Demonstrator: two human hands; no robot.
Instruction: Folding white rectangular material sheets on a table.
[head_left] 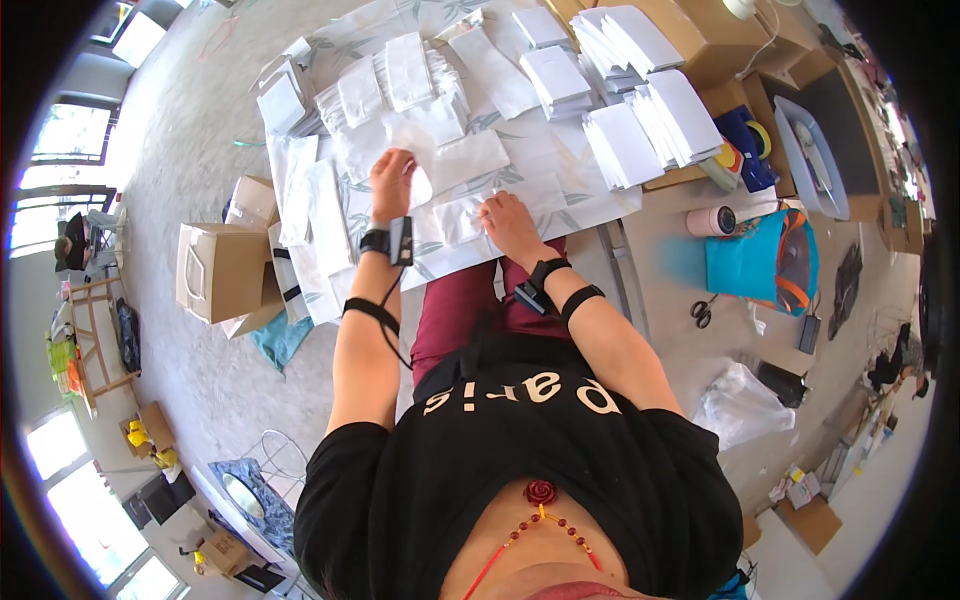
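Note:
My left hand is raised over the table, its thumb and fingers pinched together on a thin white piece, which looks like a folded paper. Lower and to the right, my right hand has its fingers curled down onto the edge of a clear plastic bag lying near the table's front edge. Just beyond the hands lies a flat white packet. Farther back, several white packets in clear film overlap in a pile. More long clear sleeves lie left of my left hand.
Stacks of folded white papers line the table's right side; another stack stands back left. Cardboard boxes sit left of the table. On the right are a blue bag, a pink tape roll, scissors and a grey-blue tray.

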